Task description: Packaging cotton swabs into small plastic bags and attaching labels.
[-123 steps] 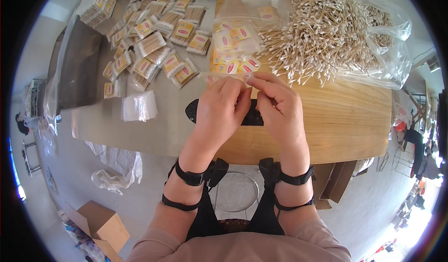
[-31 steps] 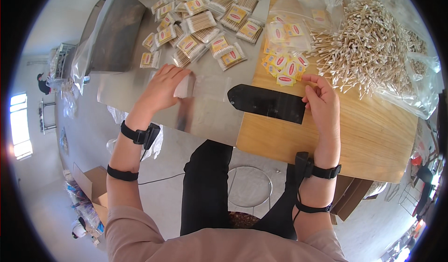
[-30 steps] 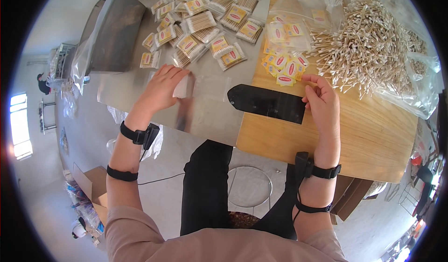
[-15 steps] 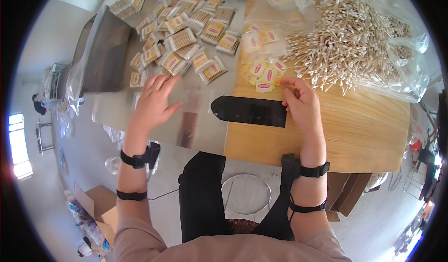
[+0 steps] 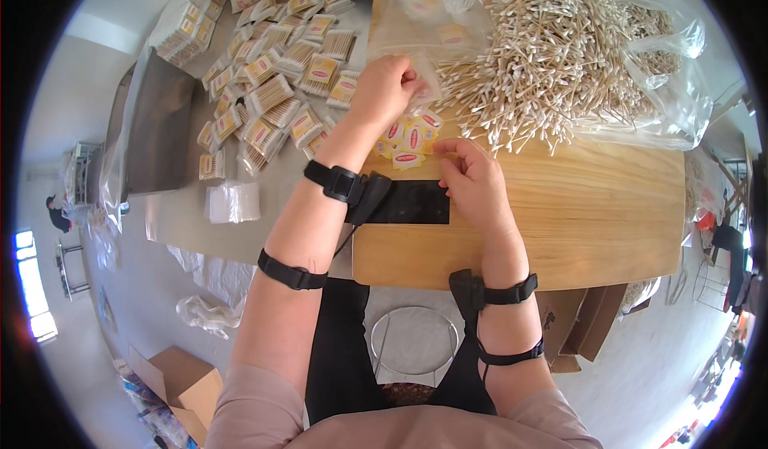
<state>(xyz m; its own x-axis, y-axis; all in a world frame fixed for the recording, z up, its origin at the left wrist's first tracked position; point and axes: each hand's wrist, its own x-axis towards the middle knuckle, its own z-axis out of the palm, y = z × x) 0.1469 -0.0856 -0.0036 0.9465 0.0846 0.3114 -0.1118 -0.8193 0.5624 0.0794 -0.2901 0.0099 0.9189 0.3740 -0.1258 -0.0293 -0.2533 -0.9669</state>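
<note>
My left hand [image 5: 386,91] reaches across to the near left edge of a heap of cotton swabs [image 5: 560,57]. Its fingers are curled closed on a small clear plastic bag [image 5: 428,81], partly hidden behind them. Just below the bag lie loose yellow and white paper labels [image 5: 412,139]. My right hand [image 5: 474,181] hovers by these labels, at the right end of a flat black plate [image 5: 416,203]; its fingers are loosely bent and apart, with nothing visible in them. My left forearm hides the plate's left part.
Several filled swab packs [image 5: 268,97] lie piled on the metal table at left, near a dark metal bin [image 5: 164,129]. A stack of clear bags [image 5: 232,202] rests by the front edge. An open cardboard box [image 5: 180,381] stands on the floor, and a stool [image 5: 414,341] below.
My left hand has swung right and forward, from over the metal table to the bag by the swabs, uncovering the clear bags. My right hand stays near the plate. The view has shifted slightly.
</note>
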